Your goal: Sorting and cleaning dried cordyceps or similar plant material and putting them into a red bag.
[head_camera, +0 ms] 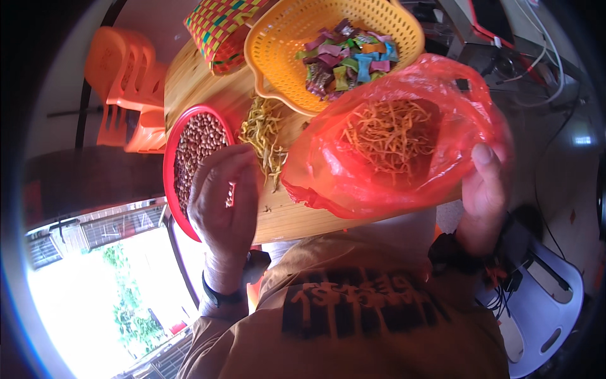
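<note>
My right hand [485,187] grips the rim of a translucent red plastic bag [326,161] at its right side, thumb inside the opening. The bag lies open on the wooden table, and a heap of dried plant strands [390,135], which look like dried daylily buds, sits in it. A loose pile of similar yellowish strands [265,132] lies on the tabletop left of the bag. Beside that pile my left hand [225,199] is raised with bent fingers, partly covering a red tray [169,175] of peanuts [199,137]. Whether its fingertips hold anything is unclear.
Behind the bag, a yellow plastic strainer basket [274,52] holds wrapped candies [348,59]. A checkered woven basket [222,33] stands on the wooden table [279,222]. Stacked orange chairs [123,85] are at left; a pale plastic stool [544,303] with cables is at lower right.
</note>
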### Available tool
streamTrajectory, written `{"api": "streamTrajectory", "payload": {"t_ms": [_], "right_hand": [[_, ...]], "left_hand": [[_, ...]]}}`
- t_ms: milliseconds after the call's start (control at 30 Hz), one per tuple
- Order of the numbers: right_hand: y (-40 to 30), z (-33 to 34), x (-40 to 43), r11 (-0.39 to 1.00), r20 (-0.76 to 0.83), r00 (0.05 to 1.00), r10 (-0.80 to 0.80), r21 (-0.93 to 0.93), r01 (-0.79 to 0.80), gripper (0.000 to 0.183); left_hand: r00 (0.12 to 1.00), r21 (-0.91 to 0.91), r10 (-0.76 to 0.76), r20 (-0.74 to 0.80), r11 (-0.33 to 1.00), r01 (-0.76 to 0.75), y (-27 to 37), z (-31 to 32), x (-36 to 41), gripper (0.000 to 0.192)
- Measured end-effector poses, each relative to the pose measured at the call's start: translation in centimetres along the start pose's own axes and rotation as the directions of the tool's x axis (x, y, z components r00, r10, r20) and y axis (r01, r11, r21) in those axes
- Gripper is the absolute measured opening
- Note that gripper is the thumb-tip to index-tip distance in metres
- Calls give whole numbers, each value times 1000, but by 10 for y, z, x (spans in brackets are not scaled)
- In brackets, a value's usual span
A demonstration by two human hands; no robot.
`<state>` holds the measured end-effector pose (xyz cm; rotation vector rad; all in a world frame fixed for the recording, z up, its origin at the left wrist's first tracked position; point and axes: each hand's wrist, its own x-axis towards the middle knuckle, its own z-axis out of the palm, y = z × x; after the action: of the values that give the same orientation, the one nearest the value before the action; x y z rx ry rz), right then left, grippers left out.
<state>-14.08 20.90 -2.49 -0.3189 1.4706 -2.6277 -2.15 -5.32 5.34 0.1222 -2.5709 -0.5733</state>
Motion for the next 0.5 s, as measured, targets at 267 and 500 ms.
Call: {"api": "streamTrajectory", "payload": {"t_ms": [267, 500], "right_hand": [[8, 0, 3, 998, 20, 1000, -16, -67, 18, 64], [11, -15, 2, 998, 21, 998, -62, -28, 63, 61]], "left_hand": [[974, 151, -107, 201, 986, 77, -39, 7, -26, 7], [958, 238, -103, 267, 971, 38, -38, 32, -31, 15]]}}
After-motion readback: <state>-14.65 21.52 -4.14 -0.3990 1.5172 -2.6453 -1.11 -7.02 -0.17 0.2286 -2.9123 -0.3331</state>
